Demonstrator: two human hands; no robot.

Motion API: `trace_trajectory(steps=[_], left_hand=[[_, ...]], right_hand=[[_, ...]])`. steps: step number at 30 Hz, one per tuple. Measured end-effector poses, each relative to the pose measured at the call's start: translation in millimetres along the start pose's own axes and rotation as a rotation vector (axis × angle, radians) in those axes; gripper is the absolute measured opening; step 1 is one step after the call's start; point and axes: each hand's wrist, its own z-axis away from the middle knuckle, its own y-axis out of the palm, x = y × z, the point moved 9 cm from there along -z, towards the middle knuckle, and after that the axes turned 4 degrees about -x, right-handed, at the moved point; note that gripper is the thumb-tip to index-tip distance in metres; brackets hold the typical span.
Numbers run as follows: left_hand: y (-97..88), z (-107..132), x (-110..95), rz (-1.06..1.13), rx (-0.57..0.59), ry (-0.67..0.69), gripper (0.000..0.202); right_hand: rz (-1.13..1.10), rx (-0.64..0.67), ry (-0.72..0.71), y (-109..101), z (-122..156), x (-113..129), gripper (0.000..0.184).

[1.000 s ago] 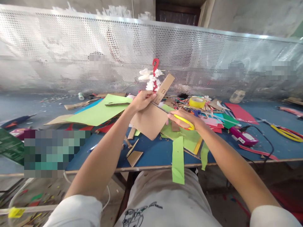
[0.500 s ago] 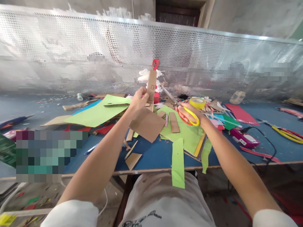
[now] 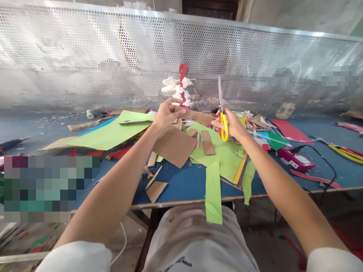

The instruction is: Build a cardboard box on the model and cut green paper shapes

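Note:
A brown cardboard strip (image 3: 199,117) lies level between my two hands above the littered table. Its left end is pinched by my left hand (image 3: 168,114), thumb on top. My right hand (image 3: 231,121) grips a pair of scissors (image 3: 224,127) with yellow and orange handles, the blades pointing up. The fingertips of that hand also meet the strip's right end; how firmly they hold it I cannot tell. Just behind the strip stands a red curled piece with white flower-like tufts (image 3: 186,82). Below my hands are a larger brown cardboard piece (image 3: 176,145) and a small cardboard strip (image 3: 208,142).
Green paper sheets (image 3: 106,132) spread over the blue table (image 3: 181,189), and a green paper strip (image 3: 213,192) hangs past its front edge. A purple device with a cord (image 3: 296,159), pliers (image 3: 344,152) and a jar (image 3: 285,110) lie right. A perforated metal panel (image 3: 147,56) stands behind.
The cardboard strip has turned from upright to level. My right hand has moved up to the strip's right end, and the scissors have swung from pointing left to pointing up.

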Motion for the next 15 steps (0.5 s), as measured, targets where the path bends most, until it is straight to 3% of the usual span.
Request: trace_trajectory(steps=[8, 11, 15], left_hand=[[-7.5, -2.2, -1.9, -0.050, -0.059, -0.044, 0.034], [-4.6, -2.2, -1.9, -0.025, -0.055, -0.046, 0.034], [4.2, 2.7, -1.0, 0.081, -0.135, -0.037, 0.034]], right_hand=[[0.027, -0.009, -0.005, 6.0, -1.3, -7.3, 0.056], [-0.013, 0.040, 0.018, 13.1, 1.6, -3.9, 0.057], [-0.109, 0.055, 0.002, 27.5, 6.9, 8.2, 0.056]])
